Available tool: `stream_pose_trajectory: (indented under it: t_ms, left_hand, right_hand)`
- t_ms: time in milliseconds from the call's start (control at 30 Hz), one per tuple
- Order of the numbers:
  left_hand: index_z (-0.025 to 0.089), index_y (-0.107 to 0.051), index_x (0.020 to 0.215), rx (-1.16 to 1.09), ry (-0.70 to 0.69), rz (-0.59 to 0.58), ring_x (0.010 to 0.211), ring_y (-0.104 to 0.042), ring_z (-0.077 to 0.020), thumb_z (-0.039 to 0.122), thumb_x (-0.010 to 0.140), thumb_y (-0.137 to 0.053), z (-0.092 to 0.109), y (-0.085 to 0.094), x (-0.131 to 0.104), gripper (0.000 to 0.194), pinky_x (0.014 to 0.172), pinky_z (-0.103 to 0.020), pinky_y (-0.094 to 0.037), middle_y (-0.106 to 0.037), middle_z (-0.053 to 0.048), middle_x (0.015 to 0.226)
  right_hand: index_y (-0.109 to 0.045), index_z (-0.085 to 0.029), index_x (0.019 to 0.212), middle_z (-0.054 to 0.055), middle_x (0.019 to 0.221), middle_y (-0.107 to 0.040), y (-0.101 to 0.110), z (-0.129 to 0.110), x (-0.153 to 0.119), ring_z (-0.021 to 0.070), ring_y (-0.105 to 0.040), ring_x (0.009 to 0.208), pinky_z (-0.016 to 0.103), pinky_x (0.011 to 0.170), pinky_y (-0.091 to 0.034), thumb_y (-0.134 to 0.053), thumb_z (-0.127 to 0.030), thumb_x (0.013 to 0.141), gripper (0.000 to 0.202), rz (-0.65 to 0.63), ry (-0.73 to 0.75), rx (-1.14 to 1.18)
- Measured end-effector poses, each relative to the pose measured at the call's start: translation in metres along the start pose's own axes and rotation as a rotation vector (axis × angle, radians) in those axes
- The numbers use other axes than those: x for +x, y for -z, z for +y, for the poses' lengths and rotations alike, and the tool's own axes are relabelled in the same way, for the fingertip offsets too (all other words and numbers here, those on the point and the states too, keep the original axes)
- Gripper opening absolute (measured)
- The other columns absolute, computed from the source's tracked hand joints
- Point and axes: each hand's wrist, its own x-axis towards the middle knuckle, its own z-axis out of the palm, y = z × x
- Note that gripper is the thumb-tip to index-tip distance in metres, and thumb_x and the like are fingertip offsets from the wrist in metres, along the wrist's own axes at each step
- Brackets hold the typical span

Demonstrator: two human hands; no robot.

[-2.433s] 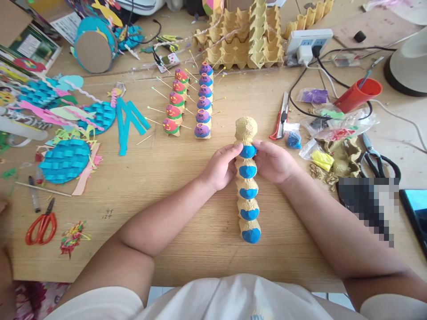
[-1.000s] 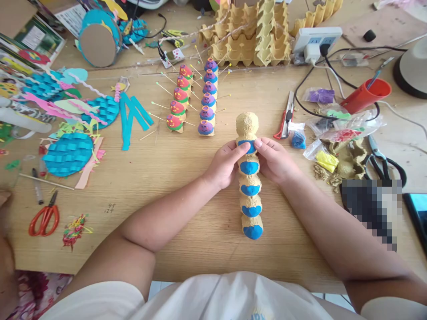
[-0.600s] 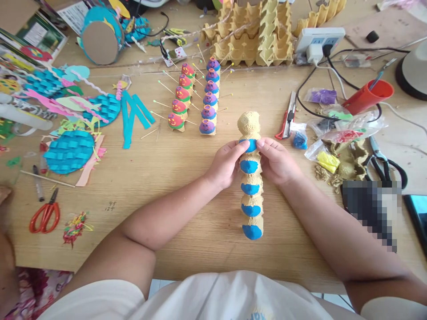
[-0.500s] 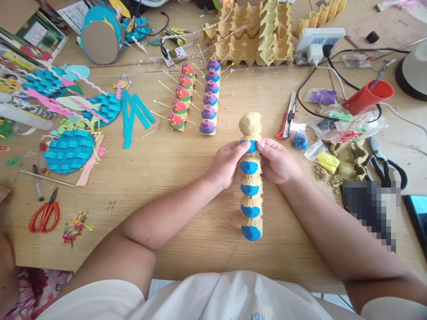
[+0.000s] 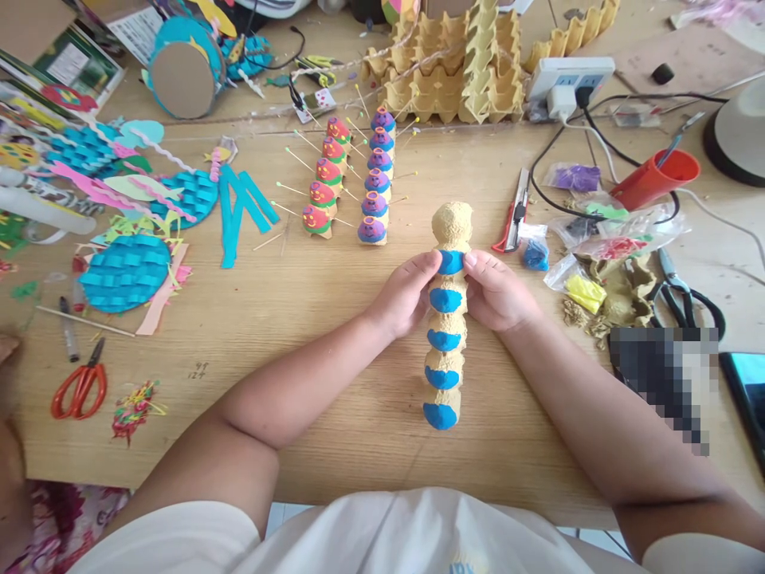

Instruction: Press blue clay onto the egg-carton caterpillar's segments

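Egg-carton strip (image 5: 447, 320) held between two hands over the near middle of the table (image 5: 335, 383). The left hand (image 5: 409, 291) and the right hand (image 5: 499, 291) gripped it from either side, thumbs at the edges of the farthest of its five blue patches (image 5: 445, 301); the far bump was bare. Whether the strip's underside touched the table could not be determined. Compared with half a second earlier, its near end had swung left and its far end slightly right; the left thumb, previously overlapping the blue patch, had drawn back to its edge.

Containers: at far right, a red cup (image 5: 651, 179) held a slim tool (image 5: 678, 141), its upper end projecting above the rim. Clear bags lay nearer and to the left of the cup, containing purple material (image 5: 577, 177), red material (image 5: 625, 248), yellow material (image 5: 586, 293) and blue material (image 5: 536, 255). The last lay just beside a red utility knife (image 5: 515, 211). At the far side, egg trays (image 5: 436, 80) stood with a twisted string (image 5: 418, 57) across them.
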Motion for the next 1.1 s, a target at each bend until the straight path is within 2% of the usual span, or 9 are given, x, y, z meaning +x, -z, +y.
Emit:
stream_pose_trajectory:
  t_ms: [100,267,433,567,667,767,833,1000,1100]
  left_hand:
    - [0.021,-0.074,0.091,-0.031,0.008,0.022,0.067,-0.071,-0.0143,0.066,0.094,-0.092,-0.002,0.003,0.002,0.048,0.065,-0.028,-0.056,-0.075,0.001,0.077]
    - [0.02,-0.071,0.082,0.007,-0.032,-0.007,0.061,-0.064,-0.0111,0.05,0.095,-0.095,0.0,0.001,-0.001,0.04,0.062,-0.026,-0.051,-0.072,0.003,0.074]
    - [0.021,-0.07,0.082,0.017,-0.004,-0.017,0.061,-0.066,-0.0128,0.056,0.093,-0.096,0.001,0.002,-0.002,0.046,0.063,-0.028,-0.053,-0.072,0.002,0.073]
    - [0.022,-0.076,0.089,-0.024,0.028,-0.001,0.073,-0.077,-0.019,0.068,0.097,-0.087,0.0,0.003,0.002,0.048,0.069,-0.031,-0.059,-0.077,-0.001,0.078]
    - [0.021,-0.078,0.089,-0.036,0.018,-0.006,0.078,-0.079,-0.0195,0.063,0.1,-0.086,0.001,0.002,0.003,0.044,0.073,-0.03,-0.061,-0.079,-0.003,0.08]
    - [0.022,-0.078,0.089,-0.003,0.011,-0.02,0.083,-0.081,-0.0212,0.058,0.098,-0.09,0.001,0.0,0.002,0.039,0.075,-0.031,-0.063,-0.081,-0.004,0.083]
    - [0.022,-0.078,0.089,0.017,0.004,-0.015,0.088,-0.083,-0.0226,0.056,0.096,-0.092,0.0,0.0,0.002,0.037,0.077,-0.032,-0.064,-0.082,-0.004,0.085]
    - [0.022,-0.08,0.094,0.014,-0.006,-0.012,0.089,-0.083,-0.0205,0.049,0.094,-0.097,-0.002,0.002,0.003,0.032,0.078,-0.03,-0.063,-0.085,-0.003,0.089]
    - [0.021,-0.08,0.093,0.015,-0.003,-0.011,0.085,-0.082,-0.019,0.047,0.094,-0.097,-0.003,0.004,0.004,0.03,0.077,-0.029,-0.062,-0.084,-0.003,0.088]
  right_hand:
    - [-0.075,-0.024,0.081,0.0,0.07,-0.072,0.001,0.0,0.001,0.02,-0.07,0.067,0.033,0.065,-0.062,-0.107,-0.059,0.078,0.047,0.013,-0.009,-0.01]
    - [-0.073,-0.024,0.079,-0.002,0.074,-0.073,0.001,0.001,0.0,0.0153,-0.063,0.062,0.03,0.059,-0.057,-0.111,-0.056,0.072,0.05,0.017,0.03,0.006]
    - [-0.072,-0.024,0.08,-0.002,0.073,-0.071,0.002,0.001,0.0,0.0161,-0.064,0.064,0.03,0.061,-0.059,-0.107,-0.056,0.08,0.047,0.013,0.004,-0.008]
    - [-0.075,-0.025,0.085,0.003,0.08,-0.077,0.0,-0.001,0.0,0.0232,-0.076,0.081,0.035,0.073,-0.066,-0.105,-0.058,0.079,0.045,0.011,-0.008,-0.015]
    - [-0.074,-0.027,0.085,0.006,0.087,-0.081,-0.005,-0.003,0.0,0.0307,-0.081,0.097,0.042,0.083,-0.07,-0.101,-0.062,0.079,0.045,0.019,-0.009,-0.023]
    - [-0.07,-0.03,0.085,0.007,0.086,-0.081,-0.009,-0.004,-0.001,0.0351,-0.082,0.102,0.047,0.083,-0.07,-0.093,-0.07,0.084,0.047,0.047,-0.041,-0.039]
    - [-0.069,-0.029,0.086,0.006,0.084,-0.079,-0.01,-0.004,-0.002,0.0336,-0.081,0.098,0.045,0.08,-0.069,-0.092,-0.073,0.084,0.05,0.059,-0.045,-0.049]
    - [-0.066,-0.026,0.086,-0.003,0.079,-0.069,-0.005,-0.002,-0.001,0.0165,-0.065,0.069,0.031,0.065,-0.059,-0.108,-0.061,0.074,0.056,0.019,-0.027,-0.052]
    - [-0.067,-0.026,0.084,-0.003,0.077,-0.067,-0.004,-0.005,-0.002,0.015,-0.058,0.065,0.029,0.06,-0.054,-0.109,-0.058,0.073,0.054,0.008,-0.054,-0.06]
